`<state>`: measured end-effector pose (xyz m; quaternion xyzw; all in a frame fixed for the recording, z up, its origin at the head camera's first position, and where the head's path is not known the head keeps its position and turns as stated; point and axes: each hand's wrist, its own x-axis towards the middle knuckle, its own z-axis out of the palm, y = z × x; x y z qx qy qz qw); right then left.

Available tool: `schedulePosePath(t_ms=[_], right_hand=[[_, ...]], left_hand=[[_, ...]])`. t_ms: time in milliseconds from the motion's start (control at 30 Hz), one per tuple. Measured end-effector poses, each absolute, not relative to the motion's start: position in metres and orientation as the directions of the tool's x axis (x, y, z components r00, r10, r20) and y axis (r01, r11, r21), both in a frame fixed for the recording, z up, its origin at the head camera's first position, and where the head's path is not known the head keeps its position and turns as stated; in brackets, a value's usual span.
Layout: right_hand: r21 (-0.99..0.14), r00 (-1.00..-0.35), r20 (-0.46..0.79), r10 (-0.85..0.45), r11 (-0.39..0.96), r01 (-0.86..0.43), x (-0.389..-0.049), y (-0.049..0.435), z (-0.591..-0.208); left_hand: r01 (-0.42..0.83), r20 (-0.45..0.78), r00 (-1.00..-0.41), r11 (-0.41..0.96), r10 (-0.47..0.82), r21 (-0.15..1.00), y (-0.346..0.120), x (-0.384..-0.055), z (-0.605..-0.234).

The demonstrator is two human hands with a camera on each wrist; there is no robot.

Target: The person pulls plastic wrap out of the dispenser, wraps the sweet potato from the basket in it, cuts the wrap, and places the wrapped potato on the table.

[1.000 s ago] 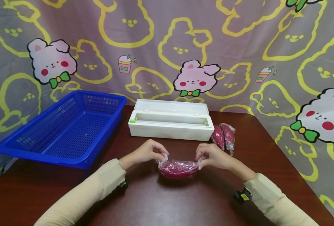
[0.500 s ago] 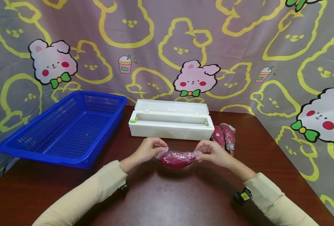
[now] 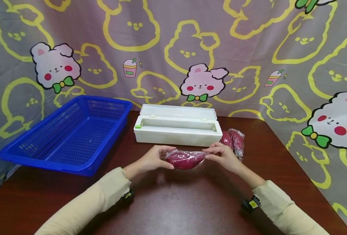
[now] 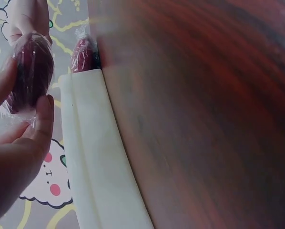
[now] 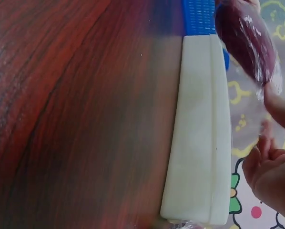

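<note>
A dark red sweet potato (image 3: 186,160), wrapped in clear cling film, is held up level above the table in the head view. My left hand (image 3: 150,160) grips its left end; in the left wrist view the fingers and thumb lie along both sides of the wrapped sweet potato (image 4: 33,71). On the other side, my right hand (image 3: 224,157) pinches the film at the right end. The right wrist view shows that sweet potato (image 5: 247,40) with the thumb (image 5: 278,105) at its tip. Two more wrapped sweet potatoes (image 3: 238,141) lie beyond my right hand, partly hidden.
A white cling film dispenser (image 3: 176,137), lid raised and a green slider (image 3: 138,126) on its edge, stands behind my hands. To the left is a blue perforated basket (image 3: 88,168). A patterned curtain (image 3: 161,42) closes off the back and sides of the brown table (image 3: 173,209).
The sweet potato has risen and moved away from me. My left fingers have shifted from the twisted film end onto the sweet potato's end; my right hand still pinches the film.
</note>
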<state>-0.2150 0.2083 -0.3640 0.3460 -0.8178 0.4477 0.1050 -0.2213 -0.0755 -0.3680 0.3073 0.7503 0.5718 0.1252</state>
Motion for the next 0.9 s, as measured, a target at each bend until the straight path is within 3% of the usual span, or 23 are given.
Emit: schedulePosePath(t_ms=[133,267,433,733,900], right_hand=[[-0.747,-0.770,0.358,-0.529,0.333,-0.575,-0.213,0.206,-0.363],[-0.886,-0.790,0.188,-0.583,0.246,-0.392,-0.210,0.208,-0.361],[-0.931,-0.815,0.121,-0.567,0.218,-0.291,-0.207,0.208,-0.361],[-0.943,-0.802,0.078,-0.592,0.218,-0.253,-0.195,0.211,-0.370],[-0.920,-0.754,0.123,-0.645,0.209,-0.330,-0.191,0.212,-0.370]], left_hand=[[0.360,0.172,-0.785,0.212,0.595,0.909,-0.075,-0.222,-0.370],[0.388,0.170,-0.780,0.253,0.603,0.886,-0.074,-0.222,-0.372],[0.414,0.168,-0.735,0.239,0.657,0.878,-0.071,-0.221,-0.370],[0.391,0.110,-0.635,0.196,0.764,0.899,-0.066,-0.221,-0.370],[0.402,0.067,-0.612,0.236,0.788,0.885,-0.063,-0.222,-0.371]])
